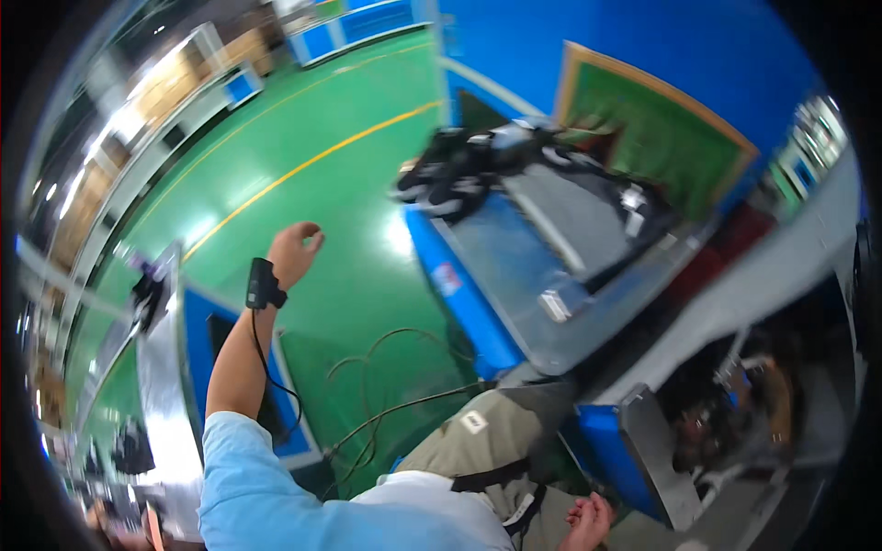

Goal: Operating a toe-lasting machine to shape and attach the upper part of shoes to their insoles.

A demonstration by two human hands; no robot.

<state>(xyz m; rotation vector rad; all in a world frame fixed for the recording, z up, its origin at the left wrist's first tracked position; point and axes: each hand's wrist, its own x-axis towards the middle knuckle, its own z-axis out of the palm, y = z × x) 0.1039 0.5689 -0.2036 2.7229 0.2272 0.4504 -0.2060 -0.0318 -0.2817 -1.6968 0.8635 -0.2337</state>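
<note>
1. The left hand (294,250) hangs raised over the glossy green floor (303,138), fingers loosely curled, holding nothing.
2. The right hand (588,522) rests half-curled and empty beside the blue metal-topped bench (514,275), which lies well right of the left hand.

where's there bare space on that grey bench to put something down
The near part of the grey bench top is bare, bordered by its blue edge and a small pale block. The far end is crowded with a pile of black gear. The left hand hangs over open green floor.
</note>
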